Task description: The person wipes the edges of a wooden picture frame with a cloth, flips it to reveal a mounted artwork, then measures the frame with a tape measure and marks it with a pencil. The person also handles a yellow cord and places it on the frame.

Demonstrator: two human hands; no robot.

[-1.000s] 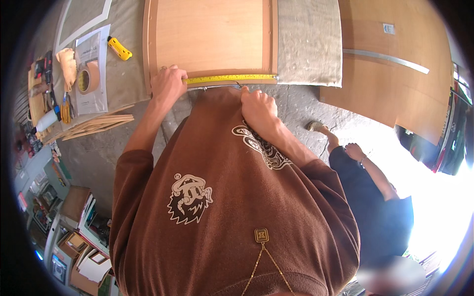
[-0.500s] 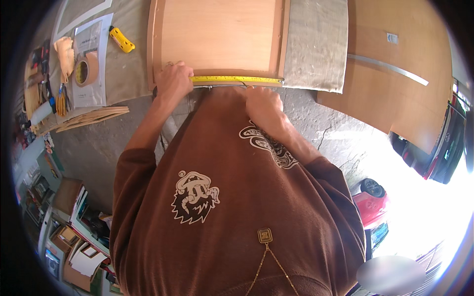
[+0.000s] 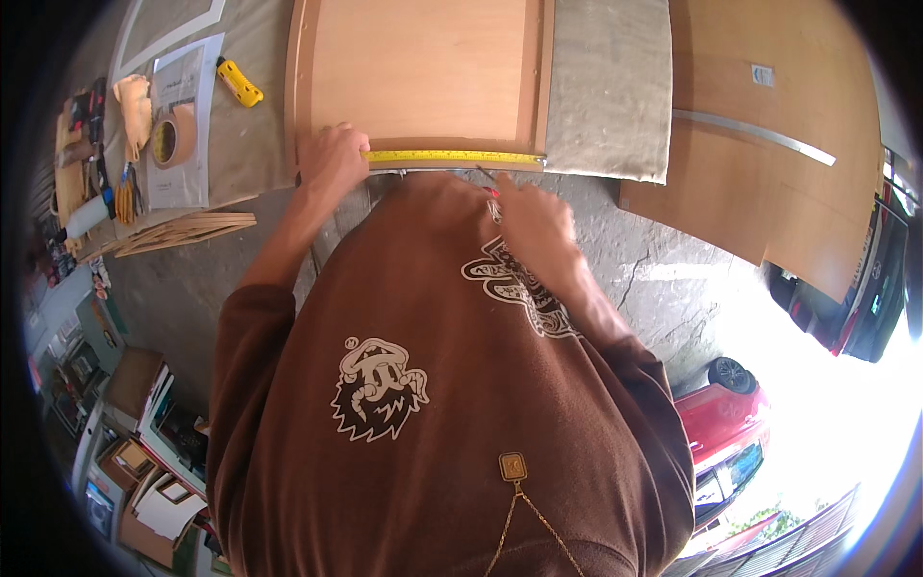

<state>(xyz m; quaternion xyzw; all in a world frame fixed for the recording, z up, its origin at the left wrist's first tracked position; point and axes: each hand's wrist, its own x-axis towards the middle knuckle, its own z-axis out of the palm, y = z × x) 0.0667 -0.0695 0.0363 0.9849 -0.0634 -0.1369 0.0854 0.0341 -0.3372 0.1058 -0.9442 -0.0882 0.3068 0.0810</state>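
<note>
A shallow wooden frame with a recessed panel [image 3: 423, 72] lies on the cloth-covered table. Along its near rail stretches a yellow tape measure blade [image 3: 452, 156], its right end at the frame's right corner. My left hand [image 3: 334, 162] is closed at the blade's left end; the tape's case is hidden in it. Just off the near edge, my right hand [image 3: 536, 219] is closed around a thin, dark, pointed tool [image 3: 486, 174]. Its tip points at the rail below the blade; whether it touches I cannot tell. Something small and red shows beside the fingers.
Left on the table lie a yellow utility knife [image 3: 239, 83], a tape roll [image 3: 173, 137] on papers, a work glove [image 3: 133, 111] and pliers [image 3: 125, 195]. Thin wood strips [image 3: 187, 231] jut from the table edge. At right stands a large brown board [image 3: 769, 183] with a metal strip.
My right hand has drawn back toward me and slightly right, with the tool in it. My left hand stays at the blade's left end. The view has shifted slightly.
</note>
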